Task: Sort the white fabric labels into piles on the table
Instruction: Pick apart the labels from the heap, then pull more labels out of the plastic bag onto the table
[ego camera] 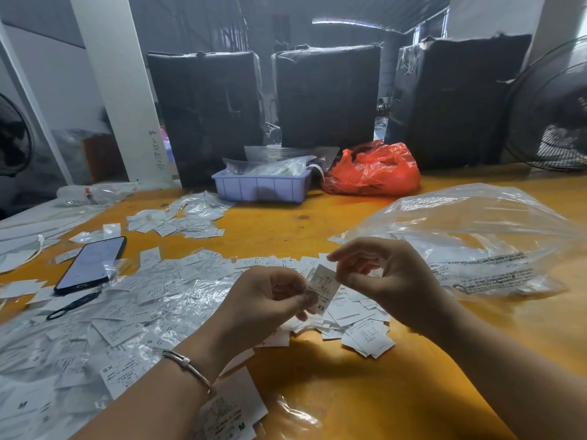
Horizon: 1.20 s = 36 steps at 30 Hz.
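Observation:
A white fabric label (324, 285) marked XS hangs above the table between both hands. My left hand (266, 304) pinches its lower left side with thumb and fingers. My right hand (381, 277) pinches its upper right corner. Under the hands lies a heap of white labels (362, 331). Many more labels (133, 312) are spread over the left of the orange table (365, 392), some on crinkled clear plastic. A label marked M (235, 417) lies under my left forearm.
A phone (90, 265) and a dark key tag (73, 306) lie at left. A large clear plastic bag (476, 236) sits at right. A lilac tray (262, 185), a red bag (374, 169), black-wrapped bales (327, 96) and a fan (552, 112) stand behind.

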{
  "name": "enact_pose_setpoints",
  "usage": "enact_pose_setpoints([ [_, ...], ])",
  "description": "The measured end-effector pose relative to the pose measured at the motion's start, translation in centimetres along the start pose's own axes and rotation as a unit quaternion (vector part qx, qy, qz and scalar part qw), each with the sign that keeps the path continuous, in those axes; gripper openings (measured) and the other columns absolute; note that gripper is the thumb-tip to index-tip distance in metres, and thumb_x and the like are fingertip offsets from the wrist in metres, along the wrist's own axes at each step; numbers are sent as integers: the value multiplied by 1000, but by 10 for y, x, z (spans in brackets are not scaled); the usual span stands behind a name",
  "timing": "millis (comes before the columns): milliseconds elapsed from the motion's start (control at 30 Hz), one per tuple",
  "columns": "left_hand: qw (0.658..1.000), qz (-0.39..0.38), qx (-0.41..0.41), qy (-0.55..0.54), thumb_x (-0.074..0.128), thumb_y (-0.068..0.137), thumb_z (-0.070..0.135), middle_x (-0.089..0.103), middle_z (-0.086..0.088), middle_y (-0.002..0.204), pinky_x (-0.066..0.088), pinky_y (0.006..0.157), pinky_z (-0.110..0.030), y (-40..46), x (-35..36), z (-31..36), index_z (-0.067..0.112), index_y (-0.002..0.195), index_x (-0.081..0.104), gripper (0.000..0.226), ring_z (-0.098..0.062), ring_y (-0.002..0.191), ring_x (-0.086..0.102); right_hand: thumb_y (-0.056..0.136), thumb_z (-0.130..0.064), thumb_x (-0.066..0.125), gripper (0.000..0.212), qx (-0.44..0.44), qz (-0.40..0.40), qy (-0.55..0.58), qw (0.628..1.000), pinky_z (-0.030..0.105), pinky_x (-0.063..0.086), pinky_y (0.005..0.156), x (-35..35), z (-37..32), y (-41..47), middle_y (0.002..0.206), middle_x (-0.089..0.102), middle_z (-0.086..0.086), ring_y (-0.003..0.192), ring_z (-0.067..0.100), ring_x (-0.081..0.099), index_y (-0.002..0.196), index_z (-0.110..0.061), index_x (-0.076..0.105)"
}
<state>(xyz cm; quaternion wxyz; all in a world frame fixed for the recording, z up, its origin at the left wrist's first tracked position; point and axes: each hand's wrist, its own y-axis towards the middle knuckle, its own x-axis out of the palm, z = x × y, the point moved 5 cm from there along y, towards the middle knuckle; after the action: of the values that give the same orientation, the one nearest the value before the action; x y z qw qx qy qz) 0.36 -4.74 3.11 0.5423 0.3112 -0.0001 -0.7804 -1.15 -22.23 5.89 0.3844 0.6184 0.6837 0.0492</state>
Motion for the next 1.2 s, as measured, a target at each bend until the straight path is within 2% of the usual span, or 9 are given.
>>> enact_pose_setpoints([
  [200,1000,16,-13,-23,72,82,3,75,-8,80,58,71,-27,0,-2,-3,4,80,74,3,-18,76,72,73,-1,77,15,-17,14,-15,1000,41,52,69,8,-4,-4,74,73,-3,70,15,66,79,-15,77],
  [400,999,12,-22,-40,73,81,6,75,-9,81,54,69,-23,0,-3,-2,4,82,74,3,-14,77,70,78,-7,74,9,13,-63,16,998,39,54,74,19,-4,-4,86,72,-5,84,10,66,82,-15,78],
  [567,999,6,-32,-40,73,80,3,75,-9,85,58,77,-34,-1,-5,-2,7,89,73,10,-22,85,72,81,-23,72,9,97,-127,66,985,39,49,86,25,5,-6,95,69,-7,95,9,62,87,-18,77],
  [667,999,18,-34,-25,70,82,-2,75,-5,87,59,77,-30,-1,-11,0,12,89,73,15,-17,87,72,83,-20,71,8,95,-100,59,989,39,52,81,19,8,-4,92,72,-4,90,14,64,89,-19,76],
  [767,997,66,-41,28,62,84,-3,75,6,85,54,67,-19,1,-29,1,20,81,73,25,-4,83,68,82,-7,66,13,38,26,-76,996,31,56,66,-5,10,1,80,73,-4,72,9,65,83,-18,74],
  [833,989,128,-59,45,58,85,-1,73,6,79,47,63,-17,1,-45,0,19,76,71,25,0,76,65,81,-2,61,18,30,77,-207,975,34,56,60,-21,16,3,76,73,-1,66,11,65,78,-14,75],
  [967,942,277,-126,139,51,87,5,66,4,62,49,62,-30,-6,-79,-10,17,66,68,29,-10,63,62,79,-5,56,22,138,109,-361,916,29,50,67,-44,43,4,83,74,4,77,22,64,79,-18,74],
  [1067,892,269,-191,310,44,88,14,66,0,67,52,74,-39,-10,-90,-17,18,71,63,27,-24,71,61,80,-3,55,31,183,170,-427,869,37,48,80,-63,55,1,103,70,15,95,33,61,103,-15,71],
  [1200,855,221,-250,396,40,87,12,60,-3,68,46,76,-36,-12,-91,-25,16,70,57,24,-24,68,53,77,0,56,24,240,153,-473,834,40,41,83,-77,72,-2,108,60,16,103,37,51,99,-5,64],
])
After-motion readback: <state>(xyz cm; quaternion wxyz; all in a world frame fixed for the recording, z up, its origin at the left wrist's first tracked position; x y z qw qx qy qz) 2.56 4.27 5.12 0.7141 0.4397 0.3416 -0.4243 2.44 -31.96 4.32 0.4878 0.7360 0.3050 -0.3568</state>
